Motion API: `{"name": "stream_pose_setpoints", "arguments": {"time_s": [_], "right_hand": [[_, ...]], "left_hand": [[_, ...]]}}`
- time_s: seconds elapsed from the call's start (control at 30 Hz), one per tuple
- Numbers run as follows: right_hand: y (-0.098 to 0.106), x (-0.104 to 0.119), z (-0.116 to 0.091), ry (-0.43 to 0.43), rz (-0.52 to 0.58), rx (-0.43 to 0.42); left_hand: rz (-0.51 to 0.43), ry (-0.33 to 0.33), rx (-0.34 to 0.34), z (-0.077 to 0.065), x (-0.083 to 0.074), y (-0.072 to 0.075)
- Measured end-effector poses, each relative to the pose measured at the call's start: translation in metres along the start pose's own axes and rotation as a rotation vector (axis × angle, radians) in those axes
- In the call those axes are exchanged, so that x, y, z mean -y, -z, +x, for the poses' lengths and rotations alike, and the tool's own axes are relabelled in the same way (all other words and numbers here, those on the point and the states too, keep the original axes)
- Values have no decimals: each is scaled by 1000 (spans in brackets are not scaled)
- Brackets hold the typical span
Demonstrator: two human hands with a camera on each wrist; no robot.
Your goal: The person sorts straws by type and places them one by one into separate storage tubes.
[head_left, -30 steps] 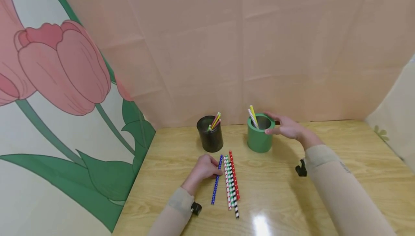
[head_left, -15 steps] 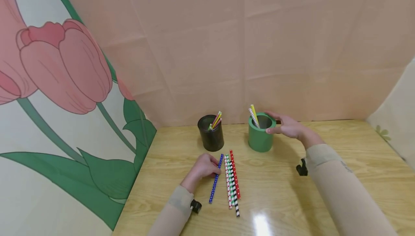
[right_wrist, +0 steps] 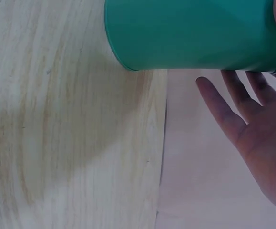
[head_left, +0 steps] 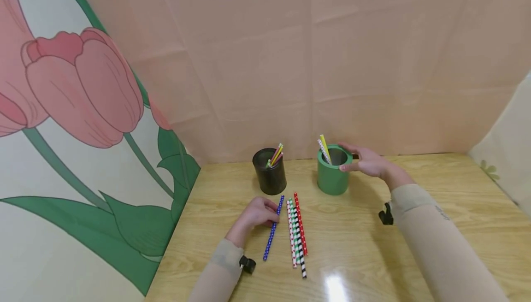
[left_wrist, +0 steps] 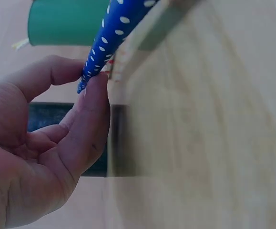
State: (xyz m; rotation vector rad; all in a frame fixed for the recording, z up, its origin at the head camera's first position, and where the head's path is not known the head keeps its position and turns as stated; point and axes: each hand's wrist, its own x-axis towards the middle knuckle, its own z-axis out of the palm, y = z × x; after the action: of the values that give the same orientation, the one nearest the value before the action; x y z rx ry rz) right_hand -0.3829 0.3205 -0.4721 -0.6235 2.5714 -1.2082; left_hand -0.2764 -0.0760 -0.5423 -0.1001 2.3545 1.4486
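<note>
- The left hand [head_left: 258, 212], a little below the middle of the head view, pinches the blue dotted straw [head_left: 271, 237] between thumb and forefinger
- The fingers sit nearer the straw's upper end: a short piece sticks up beyond them, while the longer part slants down toward the lower left of the frame
- In the left wrist view that straw runs from the top edge, upper centre, into the pinch, its narrow-looking end just past the fingertips; whether it touches the table [head_left: 352, 265] I cannot tell
- The right hand [head_left: 369, 162], right of centre, holds the green cup [head_left: 332, 182] by its rim, thumb in front and fingers behind; the right wrist view shows those fingers spread apart
- Two straws, one yellow and one white with dark spots, lean left inside the green cup
- The black cup [head_left: 272, 182] stands upright left of it, above the left hand in the frame, with several straws leaning right
- Right of the blue dotted straw, apart from it, a bundle of patterned straws [head_left: 296, 233] lies lengthwise at lower centre, a red dotted one on its right side
</note>
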Motion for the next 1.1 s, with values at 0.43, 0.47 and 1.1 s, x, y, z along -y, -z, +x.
{"name": "stream_pose_setpoints", "arguments": {"time_s": [0.43, 0.47, 1.1], "right_hand": [[0, 7, 2, 23, -72, -3], [0, 8, 2, 26, -80, -3], [1, 15, -2, 2, -102, 4]], "left_hand": [[-32, -90, 71, -9, -28, -6], [-31, -98, 72, -11, -32, -6], [-234, -532, -64, -16, -99, -24]]}}
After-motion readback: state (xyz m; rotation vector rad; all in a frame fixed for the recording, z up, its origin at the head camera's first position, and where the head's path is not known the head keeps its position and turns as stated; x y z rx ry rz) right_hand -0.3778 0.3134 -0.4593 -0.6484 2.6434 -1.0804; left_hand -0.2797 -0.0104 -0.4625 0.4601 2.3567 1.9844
